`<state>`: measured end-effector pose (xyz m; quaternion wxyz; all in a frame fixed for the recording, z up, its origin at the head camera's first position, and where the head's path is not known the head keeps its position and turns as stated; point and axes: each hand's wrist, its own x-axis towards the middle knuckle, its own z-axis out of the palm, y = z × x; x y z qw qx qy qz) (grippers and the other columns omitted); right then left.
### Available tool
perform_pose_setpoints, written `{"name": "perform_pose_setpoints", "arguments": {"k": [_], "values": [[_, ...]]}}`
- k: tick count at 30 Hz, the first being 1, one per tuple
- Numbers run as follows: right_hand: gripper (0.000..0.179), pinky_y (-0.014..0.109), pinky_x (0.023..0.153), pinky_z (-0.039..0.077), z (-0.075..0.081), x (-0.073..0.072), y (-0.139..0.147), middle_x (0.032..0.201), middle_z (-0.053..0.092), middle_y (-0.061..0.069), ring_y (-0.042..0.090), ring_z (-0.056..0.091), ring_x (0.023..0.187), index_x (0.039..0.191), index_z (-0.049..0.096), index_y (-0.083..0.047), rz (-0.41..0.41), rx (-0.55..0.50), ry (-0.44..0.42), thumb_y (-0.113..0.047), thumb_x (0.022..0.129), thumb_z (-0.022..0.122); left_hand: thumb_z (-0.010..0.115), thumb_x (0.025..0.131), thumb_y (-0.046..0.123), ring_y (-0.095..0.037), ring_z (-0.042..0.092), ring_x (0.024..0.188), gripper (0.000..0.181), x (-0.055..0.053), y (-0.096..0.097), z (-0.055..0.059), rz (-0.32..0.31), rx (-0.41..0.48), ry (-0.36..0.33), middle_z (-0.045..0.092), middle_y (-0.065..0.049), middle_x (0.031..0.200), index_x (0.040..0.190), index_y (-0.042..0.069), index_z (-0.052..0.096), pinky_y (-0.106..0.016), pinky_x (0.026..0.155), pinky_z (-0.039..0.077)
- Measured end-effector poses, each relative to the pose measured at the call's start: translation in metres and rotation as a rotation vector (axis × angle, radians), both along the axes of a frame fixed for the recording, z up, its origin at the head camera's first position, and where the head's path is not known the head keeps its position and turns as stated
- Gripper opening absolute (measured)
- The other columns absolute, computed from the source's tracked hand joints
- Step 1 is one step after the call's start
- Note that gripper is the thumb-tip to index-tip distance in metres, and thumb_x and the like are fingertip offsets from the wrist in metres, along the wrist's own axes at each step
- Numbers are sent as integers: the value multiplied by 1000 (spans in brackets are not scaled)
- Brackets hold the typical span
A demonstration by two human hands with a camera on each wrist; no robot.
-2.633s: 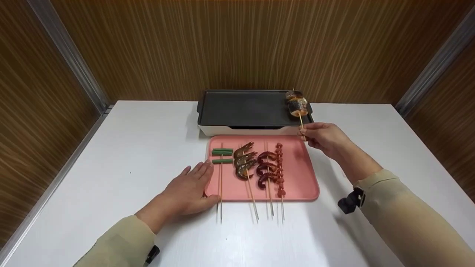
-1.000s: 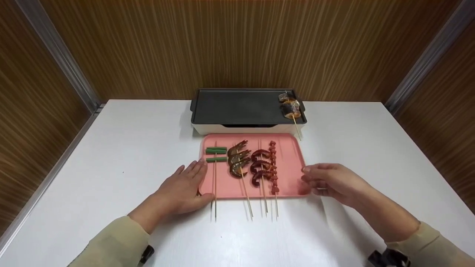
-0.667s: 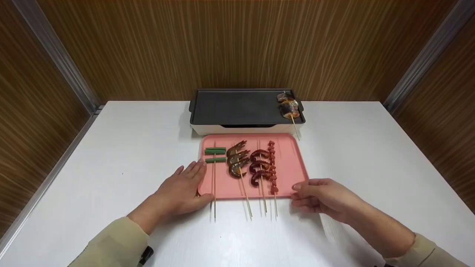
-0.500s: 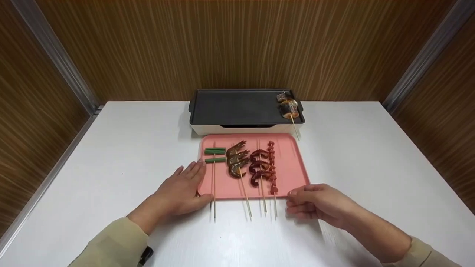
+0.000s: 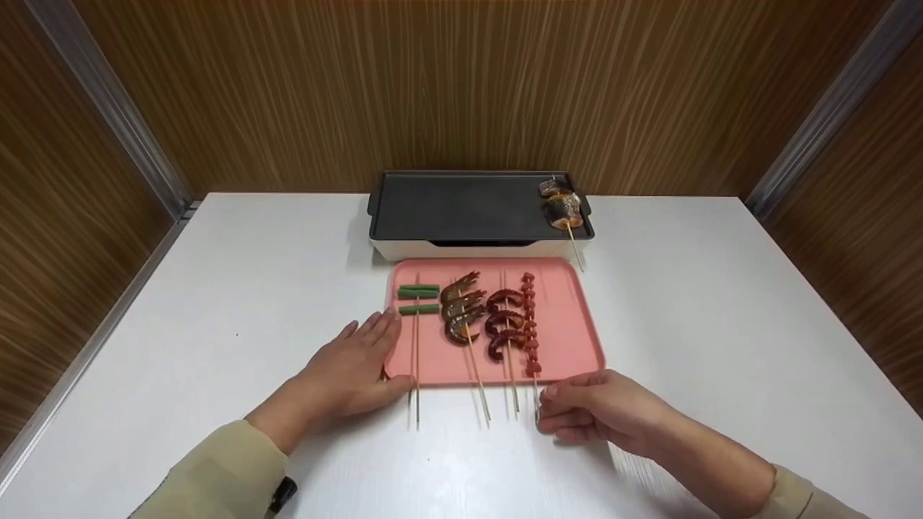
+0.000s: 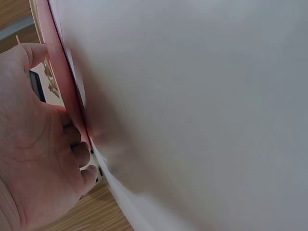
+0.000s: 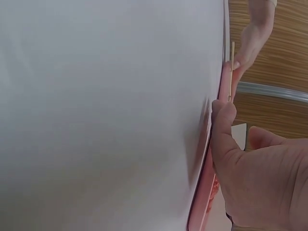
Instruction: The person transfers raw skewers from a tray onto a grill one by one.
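Observation:
My left hand (image 5: 357,366) rests flat with spread fingers at the left rim of the pink tray (image 5: 570,317), thumb at its front corner. My right hand (image 5: 602,407) is beside the tray's front right edge, its fingertips at the bare stick end of a skewer of small red pieces (image 5: 530,324). In the right wrist view, the thumb and fingers of that hand (image 7: 260,178) stand apart. Also on the tray lie a skewer of green stalks (image 5: 418,292), a shrimp skewer (image 5: 461,310) and a skewer of dark red curled tentacles (image 5: 507,324). Their sticks overhang the front edge.
Behind the tray stands a griddle (image 5: 461,209) with a black plate and a white base. A skewer of browned fish-like chunks (image 5: 562,209) lies on its right end, stick hanging over the front. Wood-grain panels (image 5: 461,86) enclose the white table (image 5: 238,288).
My right hand set the chunk skewer on the griddle, let go, then came down and left along the tray to the red-piece skewer's stick end. The left hand stayed at the tray.

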<state>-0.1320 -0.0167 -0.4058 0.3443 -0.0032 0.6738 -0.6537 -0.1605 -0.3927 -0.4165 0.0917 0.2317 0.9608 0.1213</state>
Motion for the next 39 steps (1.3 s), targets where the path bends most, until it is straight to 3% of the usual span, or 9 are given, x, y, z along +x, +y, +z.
{"name": "perform_pose_setpoints", "arguments": {"k": [8,18,29,39], "values": [[26,35,83,64,-2,2,-8,103,78,19,24,79,94,118,69,8,-30,-12,-19,-13,105,66,45,106,58,-38,16,161,91,-2,-4,0,-16,7,-13,16,-21,174,166,-5,21,-56,129,17],[25,32,82,64,-5,2,-14,105,78,18,23,78,92,120,68,8,-16,-33,-37,-12,105,65,38,113,32,-39,18,161,66,-5,-4,-2,-12,-8,-12,20,-22,173,165,-6,25,-55,130,16],[19,29,77,63,-5,2,-12,100,77,12,18,77,89,118,67,7,-15,-59,-16,-6,105,63,40,112,32,-39,16,161,67,-4,-3,3,2,-5,-24,20,-21,174,165,-5,26,-55,130,16],[18,28,79,61,-2,3,-7,105,75,10,17,75,93,118,67,5,-40,-16,36,-7,105,64,39,112,35,-37,15,161,68,-4,-2,2,11,-33,-34,18,-19,174,166,-4,25,-54,130,15]]}}
